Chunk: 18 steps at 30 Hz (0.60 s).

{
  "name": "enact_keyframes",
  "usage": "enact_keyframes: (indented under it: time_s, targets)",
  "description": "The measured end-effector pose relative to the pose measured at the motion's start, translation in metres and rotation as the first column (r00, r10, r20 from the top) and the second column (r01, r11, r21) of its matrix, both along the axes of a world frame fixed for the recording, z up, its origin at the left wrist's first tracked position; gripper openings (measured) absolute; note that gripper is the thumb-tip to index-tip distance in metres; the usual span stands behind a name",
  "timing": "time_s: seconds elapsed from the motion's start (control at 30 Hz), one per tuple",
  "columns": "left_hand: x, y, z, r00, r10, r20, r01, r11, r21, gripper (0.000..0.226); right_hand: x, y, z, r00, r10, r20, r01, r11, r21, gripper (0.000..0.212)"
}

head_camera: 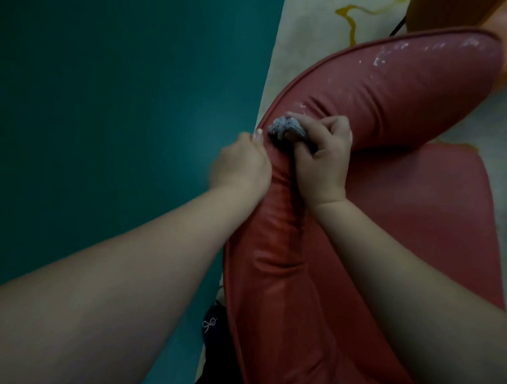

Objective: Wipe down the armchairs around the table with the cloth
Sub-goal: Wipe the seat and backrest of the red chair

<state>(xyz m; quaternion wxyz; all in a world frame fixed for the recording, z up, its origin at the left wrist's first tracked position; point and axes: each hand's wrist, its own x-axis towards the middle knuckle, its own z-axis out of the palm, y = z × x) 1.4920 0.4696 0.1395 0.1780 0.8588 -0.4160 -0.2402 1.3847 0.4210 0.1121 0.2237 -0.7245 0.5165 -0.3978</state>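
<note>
Right hand [322, 162] presses bunched cloth [286, 129] on red armchair [408, 91] — left hand [241, 165] grips its edge

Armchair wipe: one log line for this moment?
right hand grips cloth on red armchair backrest | left hand holds backrest edge | white marks ahead

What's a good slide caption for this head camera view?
Right hand rubs a bunched grey cloth on the red armchair's curved backrest while the left hand grips its piped edge.

Single head view, steep downward look, close over armchair [393, 116] backrest and seat.
</note>
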Motion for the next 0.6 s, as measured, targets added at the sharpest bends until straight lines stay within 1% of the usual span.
enact_keyframes:
  time_s: [0.1,0.17,0.23,0.27,0.33,0.4,0.43,0.53,0.6]
  targets:
    - [-0.005,-0.014,-0.011,0.998,0.037,0.04,-0.034,0.997,-0.068,0.042,-0.002,0.001,-0.003,1.0,-0.02,0.0,0.02,1.0,-0.022,0.04]
    - [-0.005,-0.009,-0.016,0.996,0.06,0.071,-0.053,0.994,-0.099,0.039,-0.002,-0.006,-0.002,0.999,0.032,-0.038,-0.034,0.999,-0.037,0.04]
    - [-0.005,-0.01,-0.017,0.993,0.061,0.102,-0.051,0.993,-0.107,0.037,0.002,-0.032,0.003,0.995,0.053,-0.088,-0.056,0.998,-0.036,0.038]
    - [-0.006,-0.011,-0.018,0.991,0.056,0.122,-0.043,0.994,-0.104,0.035,0.005,-0.051,0.006,0.995,0.022,-0.102,-0.024,0.999,-0.024,0.034]
    - [-0.006,-0.013,-0.019,0.988,0.039,0.151,-0.026,0.995,-0.091,0.032,0.009,-0.09,0.011,0.99,-0.086,-0.112,0.09,0.996,0.03,0.025]
    - [-0.006,-0.012,-0.021,0.987,0.027,0.159,-0.014,0.996,-0.087,0.03,0.012,-0.104,0.012,0.985,-0.131,-0.114,0.14,0.987,0.074,0.023]
    - [-0.006,-0.01,-0.021,0.987,0.024,0.158,-0.009,0.996,-0.09,0.029,0.012,-0.097,0.011,0.987,-0.114,-0.115,0.122,0.991,0.06,0.022]
    - [-0.006,-0.007,-0.022,0.99,0.017,0.139,-0.002,0.994,-0.107,0.027,0.005,-0.045,0.003,0.997,0.011,-0.08,-0.011,1.0,-0.011,0.026]
    - [-0.005,-0.007,-0.021,0.993,0.015,0.117,-0.002,0.993,-0.116,0.025,-0.004,-0.021,0.001,0.99,0.106,-0.098,-0.109,0.993,-0.034,0.027]
